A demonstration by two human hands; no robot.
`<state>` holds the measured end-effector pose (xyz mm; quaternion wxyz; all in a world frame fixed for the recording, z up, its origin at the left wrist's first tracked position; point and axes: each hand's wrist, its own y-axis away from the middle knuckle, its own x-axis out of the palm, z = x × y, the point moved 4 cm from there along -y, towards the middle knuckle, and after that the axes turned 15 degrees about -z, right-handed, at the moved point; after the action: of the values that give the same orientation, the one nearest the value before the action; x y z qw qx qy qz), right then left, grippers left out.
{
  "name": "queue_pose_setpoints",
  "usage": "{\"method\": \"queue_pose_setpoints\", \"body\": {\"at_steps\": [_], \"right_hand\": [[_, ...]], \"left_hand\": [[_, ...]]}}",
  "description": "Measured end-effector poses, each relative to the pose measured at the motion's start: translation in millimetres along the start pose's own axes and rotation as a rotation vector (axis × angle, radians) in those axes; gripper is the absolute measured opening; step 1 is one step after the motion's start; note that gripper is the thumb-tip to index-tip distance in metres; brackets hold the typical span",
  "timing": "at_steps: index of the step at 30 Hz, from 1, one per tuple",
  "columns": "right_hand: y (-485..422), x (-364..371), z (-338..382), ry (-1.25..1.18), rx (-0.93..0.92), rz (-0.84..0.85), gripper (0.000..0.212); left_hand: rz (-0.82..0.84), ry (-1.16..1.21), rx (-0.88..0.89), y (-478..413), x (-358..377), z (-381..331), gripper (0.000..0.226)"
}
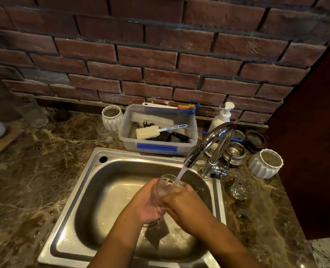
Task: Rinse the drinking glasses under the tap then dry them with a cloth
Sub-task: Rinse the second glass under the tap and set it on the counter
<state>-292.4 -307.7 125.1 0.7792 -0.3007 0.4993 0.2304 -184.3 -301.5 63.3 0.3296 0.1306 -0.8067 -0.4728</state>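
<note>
Over the steel sink (94,182) I hold a clear drinking glass (163,185) tilted under the running tap (208,144). Water streams from the spout onto the glass's upper end. My left hand (146,206) grips the glass from the left and below. My right hand (181,202) wraps round its right side, fingers curled over it. Much of the glass is hidden by both hands. A second clear glass (239,188) stands on the counter right of the tap. A small clear glass (105,133) stands behind the sink at the left. No cloth is in view.
A plastic tub (156,147) with brushes sits behind the sink, a white soap pump (221,118) beside it. White ribbed pots (265,164) (111,117) stand on the marble counter, with metal lids (234,153) near the tap. A brick wall rises behind.
</note>
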Motion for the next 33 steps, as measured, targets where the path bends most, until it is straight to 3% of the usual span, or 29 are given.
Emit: {"method": "queue_pose_setpoints", "body": {"at_steps": [2,5,8,10,13,16,20,23,25,29,31,33], "right_hand": [[3.0,4.8,-4.9,-0.098,0.102,-0.029,0.019],[7.8,13.0,-12.7,-0.495,0.465,-0.122,0.029],[8.5,19.5,-9.4,-0.896,0.887,-0.325,0.029],[10.0,30.1,-9.7,-1.326,1.263,-0.358,0.026],[10.9,32.0,-10.4,-1.668,1.468,-0.294,0.030],[6.7,27.6,-15.8,-1.437,1.347,-0.266,0.027],[-4.3,2.7,-14.2,-0.828,0.854,-0.282,0.026],[-2.7,-0.9,-5.7,-0.474,0.493,-0.128,0.023],[1.9,2.1,-1.4,-0.256,0.330,-0.067,0.022],[7.1,8.5,-5.7,-0.391,0.497,-0.202,0.024],[5.2,10.1,-5.5,-0.563,0.642,-0.299,0.028],[5.2,9.0,-9.1,-0.805,0.918,-0.437,0.029]], "left_hand": [[-0.045,-0.076,0.046,-1.7,1.8,-2.2,0.026],[-0.285,-0.187,0.288,-0.4,9.5,-8.8,0.023],[-0.463,-0.379,0.747,8.0,15.0,-17.1,0.022],[-0.480,-0.605,1.100,18.5,16.3,-18.1,0.015],[-0.454,-0.904,1.401,27.4,15.3,-18.6,0.009],[-0.409,-0.789,1.252,23.4,12.1,-23.2,0.013],[-0.404,-0.376,0.630,14.0,14.4,-10.6,0.021],[-0.208,-0.059,0.165,18.6,9.8,-1.1,0.024],[-0.110,0.007,0.035,18.6,5.8,0.4,0.022],[-0.254,-0.096,0.174,12.7,7.8,-3.7,0.028],[-0.336,-0.203,0.385,11.3,15.0,-7.6,0.029],[-0.394,-0.393,0.701,16.0,22.3,-11.4,0.021]]}}
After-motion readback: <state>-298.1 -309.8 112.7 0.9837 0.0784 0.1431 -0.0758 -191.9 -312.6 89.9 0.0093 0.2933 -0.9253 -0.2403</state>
